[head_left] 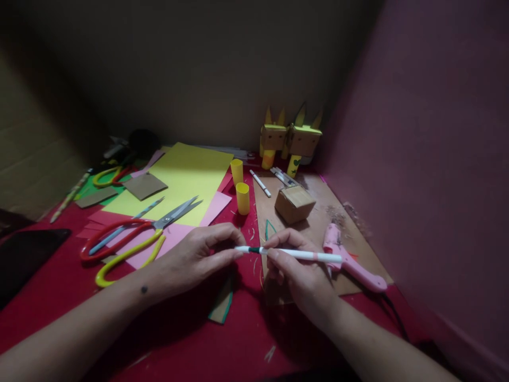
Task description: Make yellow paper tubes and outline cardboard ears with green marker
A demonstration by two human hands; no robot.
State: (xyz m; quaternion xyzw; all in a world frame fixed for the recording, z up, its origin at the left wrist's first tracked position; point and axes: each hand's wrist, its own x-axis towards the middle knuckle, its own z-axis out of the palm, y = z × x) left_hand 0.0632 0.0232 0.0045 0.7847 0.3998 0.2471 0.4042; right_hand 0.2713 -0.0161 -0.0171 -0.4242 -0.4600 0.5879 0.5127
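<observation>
A white marker point(300, 255) with a dark green band lies level between my two hands. My left hand point(202, 253) pinches its left tip, a short white end beside the green band. Fingers of my right hand point(298, 270) close round the barrel just right of that band. Whether the cap is fully on, I cannot tell. Below my left hand, a cardboard strip point(222, 305) edged in green rests on the red cloth. Another green-outlined pointed shape point(270, 228) shows just beyond my right fingertips.
Large scissors point(159, 225) lie open at left on yellow point(186, 175) and pink paper. Two yellow tubes point(243, 199) stand mid-table. Right, a cardboard sheet point(342, 223) carries a small box point(294, 204) and a pink glue gun point(353, 265). Cardboard figures point(304, 139) stand behind.
</observation>
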